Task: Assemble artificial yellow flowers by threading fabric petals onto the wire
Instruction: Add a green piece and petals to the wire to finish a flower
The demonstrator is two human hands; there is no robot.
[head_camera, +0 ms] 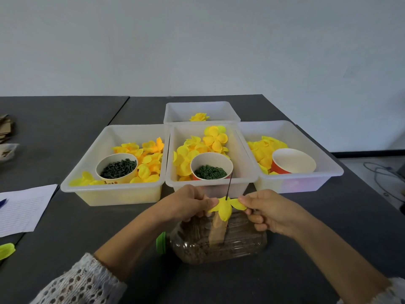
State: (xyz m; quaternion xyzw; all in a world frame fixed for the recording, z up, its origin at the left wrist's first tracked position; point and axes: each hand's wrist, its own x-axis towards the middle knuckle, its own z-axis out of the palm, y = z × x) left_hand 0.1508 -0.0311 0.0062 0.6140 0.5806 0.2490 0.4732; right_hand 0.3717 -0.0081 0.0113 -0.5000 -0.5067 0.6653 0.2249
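A thin dark wire (229, 185) stands upright out of a clear plastic bottle (217, 238) lying on its side and holding brown grit. A yellow fabric petal piece (225, 208) is threaded on the wire just above the bottle. My left hand (186, 202) pinches the petal's left edge. My right hand (265, 210) pinches its right lobe. Both hands hover over the bottle, close in front of the middle tray.
Three white trays hold loose yellow petals: left tray (87, 178) with a cup of dark green stems (117, 168), middle tray (173, 183) with a cup of green rings (210, 171), right tray (328, 172) with an empty red cup (293, 161). A back tray (175, 110) holds a finished flower (199, 117). Lined paper (22, 209) lies left.
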